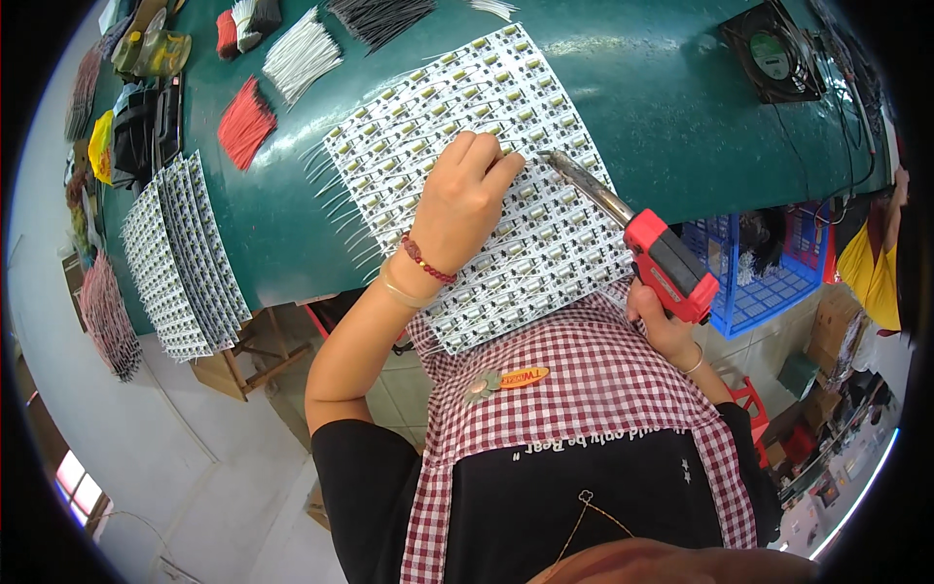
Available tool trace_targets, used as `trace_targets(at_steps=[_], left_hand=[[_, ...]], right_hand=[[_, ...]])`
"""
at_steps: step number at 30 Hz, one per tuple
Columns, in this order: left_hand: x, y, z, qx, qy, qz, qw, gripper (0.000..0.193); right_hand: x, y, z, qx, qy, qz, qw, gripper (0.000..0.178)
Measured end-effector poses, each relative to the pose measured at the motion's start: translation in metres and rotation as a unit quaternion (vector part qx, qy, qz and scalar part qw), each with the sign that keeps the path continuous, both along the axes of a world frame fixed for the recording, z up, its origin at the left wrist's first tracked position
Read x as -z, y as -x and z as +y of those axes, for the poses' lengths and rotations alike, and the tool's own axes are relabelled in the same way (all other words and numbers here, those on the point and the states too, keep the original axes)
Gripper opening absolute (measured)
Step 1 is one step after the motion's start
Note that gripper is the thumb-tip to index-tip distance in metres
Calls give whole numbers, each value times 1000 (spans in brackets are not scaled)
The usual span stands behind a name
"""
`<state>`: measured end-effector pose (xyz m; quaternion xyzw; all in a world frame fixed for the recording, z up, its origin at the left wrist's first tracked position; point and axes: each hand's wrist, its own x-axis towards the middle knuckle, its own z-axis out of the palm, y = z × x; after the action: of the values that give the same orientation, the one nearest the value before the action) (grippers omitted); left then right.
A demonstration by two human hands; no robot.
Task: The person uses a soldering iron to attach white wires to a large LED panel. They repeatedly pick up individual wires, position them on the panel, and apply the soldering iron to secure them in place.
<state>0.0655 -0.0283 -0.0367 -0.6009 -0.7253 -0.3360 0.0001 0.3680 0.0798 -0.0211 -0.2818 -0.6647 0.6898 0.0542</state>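
Note:
A large white circuit board panel (pixel 574 229), covered in rows of small components, lies slanted on the table in front of me and reaches over its near edge. Thin white wires (pixel 336 204) stick out past its left side. Over the panel's middle, my left hand (pixel 467 190) is closed, its fingertips pinched close to the board; what they hold is too small to make out. My right hand (pixel 662 326) grips a red and black soldering gun (pixel 671 263) by its handle. The gun's metal tip (pixel 555 158) points at the board just right of my left fingertips.
Bundles of red wires (pixel 247 124), white wires (pixel 303 56) and black wires (pixel 379 15) lie on the green table (pixel 662 127). Several stacked panels (pixel 185 258) stand at the left edge. A black fan (pixel 772 54) sits far right, above a blue crate (pixel 769 292).

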Motion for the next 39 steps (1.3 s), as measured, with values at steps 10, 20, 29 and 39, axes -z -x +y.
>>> trace_targets(at_steps=[10, 20, 29, 39], left_hand=[[1, 0, 1, 3, -15, 10, 1000, 24], [0, 0, 0, -7, 3, 49, 999, 21], [-2, 3, -4, -27, 4, 96, 995, 20], [-2, 2, -1, -13, -1, 84, 996, 22]], right_hand=[[-4, 14, -6, 10, -107, -24, 994, 11], [-18, 19, -7, 33, -9, 1, 999, 10], [-15, 21, -8, 49, 0, 7, 999, 12], [-12, 21, -10, 53, 14, -26, 998, 8]])
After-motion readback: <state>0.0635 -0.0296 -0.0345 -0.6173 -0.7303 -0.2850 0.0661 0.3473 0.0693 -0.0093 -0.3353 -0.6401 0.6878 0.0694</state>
